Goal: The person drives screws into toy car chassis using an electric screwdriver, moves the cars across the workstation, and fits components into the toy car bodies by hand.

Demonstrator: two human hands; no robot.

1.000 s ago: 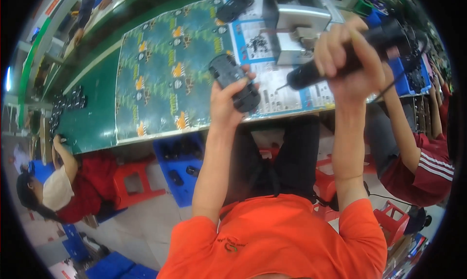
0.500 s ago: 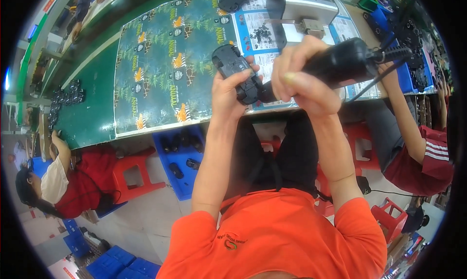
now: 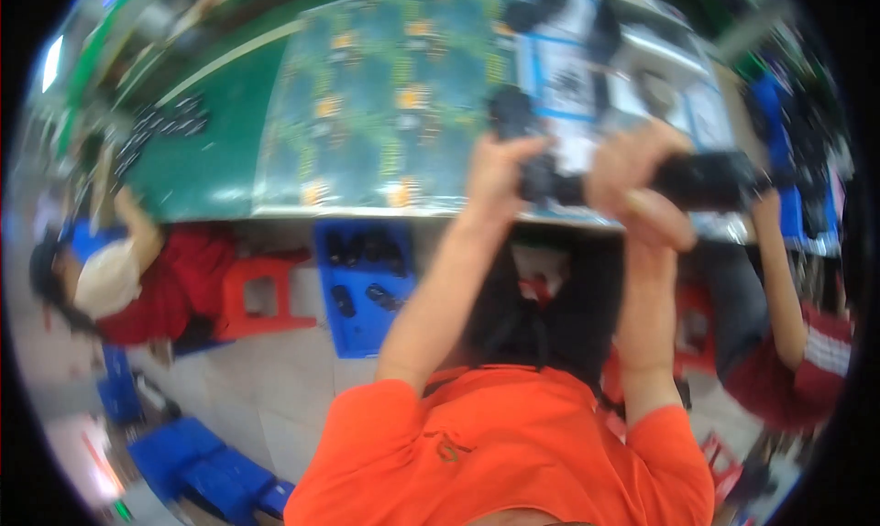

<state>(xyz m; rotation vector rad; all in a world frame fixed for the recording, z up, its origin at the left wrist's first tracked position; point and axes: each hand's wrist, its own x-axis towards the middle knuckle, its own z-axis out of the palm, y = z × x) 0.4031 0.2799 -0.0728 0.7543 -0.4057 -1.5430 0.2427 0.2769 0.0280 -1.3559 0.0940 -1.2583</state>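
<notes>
My left hand (image 3: 498,173) grips a black toy car body (image 3: 513,114) above the near edge of the bench. Its underside faced up in the earlier view; motion smears it now. My right hand (image 3: 634,176) is wrapped round a black electric screwdriver (image 3: 713,180), lying nearly level with its cord end to the right. The driver's front end points left at the car's near end. Whether the tip touches a screw is hidden by blur.
A patterned sheet (image 3: 367,114) covers part of the green bench (image 3: 225,150). Small black parts (image 3: 566,88) lie beyond the car, near a white fixture (image 3: 655,82). A blue bin (image 3: 353,335) holds several black pieces. People sit left (image 3: 105,283) and right (image 3: 816,370).
The view has swung and blurred. Both hands, the car body and the screwdriver appear farther right in the picture, still held together; the screwdriver lies more level.
</notes>
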